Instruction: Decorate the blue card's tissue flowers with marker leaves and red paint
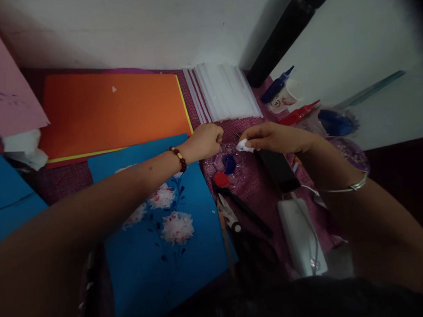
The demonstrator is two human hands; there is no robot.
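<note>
I find the right hand (273, 136) clamped, thumb and fingertips pinching a crumpled white wad (244, 146) that protrudes past them. The left hand (206, 140) is curled, its fingers partly hidden; I cannot tell whether it grips anything. Between the hands and slightly nearer the body sits a clear tray (217, 165) bearing blue paint (229, 164) and red paint (221, 179). I judge the wad light, soft and prone to tearing if wetted; the bunched end warrants a gentle pinch.
</note>
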